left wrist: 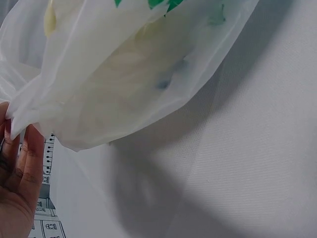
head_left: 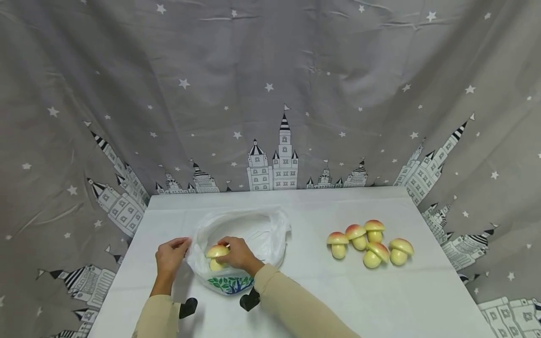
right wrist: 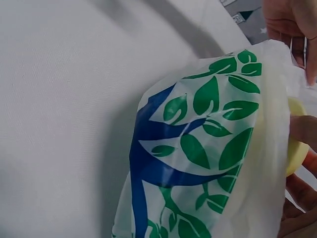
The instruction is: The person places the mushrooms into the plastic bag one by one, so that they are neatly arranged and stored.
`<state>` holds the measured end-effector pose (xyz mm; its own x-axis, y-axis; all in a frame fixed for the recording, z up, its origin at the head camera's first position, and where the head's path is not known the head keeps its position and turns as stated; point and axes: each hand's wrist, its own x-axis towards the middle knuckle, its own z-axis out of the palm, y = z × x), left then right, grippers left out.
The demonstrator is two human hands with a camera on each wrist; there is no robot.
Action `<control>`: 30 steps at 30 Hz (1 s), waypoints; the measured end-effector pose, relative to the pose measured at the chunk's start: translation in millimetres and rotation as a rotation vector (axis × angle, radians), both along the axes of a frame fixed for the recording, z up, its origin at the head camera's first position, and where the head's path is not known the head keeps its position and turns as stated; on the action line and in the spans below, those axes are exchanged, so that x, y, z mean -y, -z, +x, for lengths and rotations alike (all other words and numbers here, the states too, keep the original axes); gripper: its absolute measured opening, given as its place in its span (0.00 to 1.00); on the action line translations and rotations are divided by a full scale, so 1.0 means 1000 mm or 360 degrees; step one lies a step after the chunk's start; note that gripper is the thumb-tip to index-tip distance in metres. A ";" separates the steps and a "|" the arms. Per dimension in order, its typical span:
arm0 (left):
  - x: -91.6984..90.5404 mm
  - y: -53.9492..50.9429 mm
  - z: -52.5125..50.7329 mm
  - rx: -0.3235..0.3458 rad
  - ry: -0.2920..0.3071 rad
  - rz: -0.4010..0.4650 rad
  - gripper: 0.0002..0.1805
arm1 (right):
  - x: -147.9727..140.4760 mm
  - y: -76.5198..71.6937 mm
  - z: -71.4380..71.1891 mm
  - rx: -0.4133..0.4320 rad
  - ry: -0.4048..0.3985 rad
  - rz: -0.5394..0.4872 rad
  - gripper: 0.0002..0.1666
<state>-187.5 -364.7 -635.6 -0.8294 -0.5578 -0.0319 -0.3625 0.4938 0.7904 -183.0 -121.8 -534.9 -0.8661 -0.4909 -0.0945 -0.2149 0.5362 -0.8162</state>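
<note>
A white plastic bag (head_left: 276,239) with a green and blue tree print lies on the table, its mouth facing up. The left hand (head_left: 170,257) pinches the bag's left edge; in the left wrist view the fingers of that hand (left wrist: 20,183) hold the gathered rim. Inside the bag's mouth, the right hand (head_left: 240,256) grips a yellow mushroom (head_left: 215,251) with a reddish cap. The right wrist view shows part of the mushroom (right wrist: 296,144) behind the bag's printed side (right wrist: 198,144), with the right hand's fingers (right wrist: 303,130) around it.
Several yellow mushrooms with reddish caps (head_left: 338,245) stand or lie in a group on the right side of the white table (head_left: 304,300). Behind the table hangs a grey curtain (head_left: 321,94) with stars and castles.
</note>
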 end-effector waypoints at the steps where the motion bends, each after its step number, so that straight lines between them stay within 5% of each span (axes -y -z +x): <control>1: -0.001 -0.001 0.000 -0.0004 0.0003 0.0000 0.23 | 0.000 0.000 0.000 0.0006 0.0006 0.0011 0.24; 6: -0.004 -0.005 0.001 0.0009 0.0018 -0.0012 0.21 | 0.000 0.002 0.001 0.0076 0.0048 0.0026 0.24; 7: -0.007 -0.013 0.005 -0.0018 0.0067 0.0052 0.19 | 0.000 0.003 0.001 0.0095 0.0061 0.0027 0.24; 13: -0.010 -0.011 0.008 0.0023 0.0082 0.0051 0.20 | 0.000 0.008 0.004 0.0159 0.0097 0.0106 0.24; 14: -0.007 -0.003 0.005 0.0054 0.0037 -0.0017 0.22 | 0.000 0.009 0.004 0.0157 0.0092 0.0115 0.24; 24: -0.006 -0.003 0.002 -0.0007 0.0042 -0.0001 0.25 | 0.001 0.013 0.002 0.0094 0.0076 0.0065 0.26; 26: -0.007 -0.008 0.004 -0.0011 0.0041 -0.0010 0.26 | 0.002 0.014 0.001 0.0085 0.0070 0.0042 0.27; 27: -0.011 -0.020 0.008 0.0009 0.0046 0.0019 0.26 | 0.003 0.014 0.000 0.0084 0.0070 0.0038 0.28; 30: -0.008 -0.021 0.008 0.0009 0.0049 0.0019 0.28 | 0.003 0.010 -0.002 0.0085 0.0060 0.0001 0.29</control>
<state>-179.5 -356.3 -614.8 -0.8461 -0.5313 -0.0432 -0.3515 0.4953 0.7945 -185.3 -124.5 -544.9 -0.8776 -0.4579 -0.1416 -0.1504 0.5436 -0.8257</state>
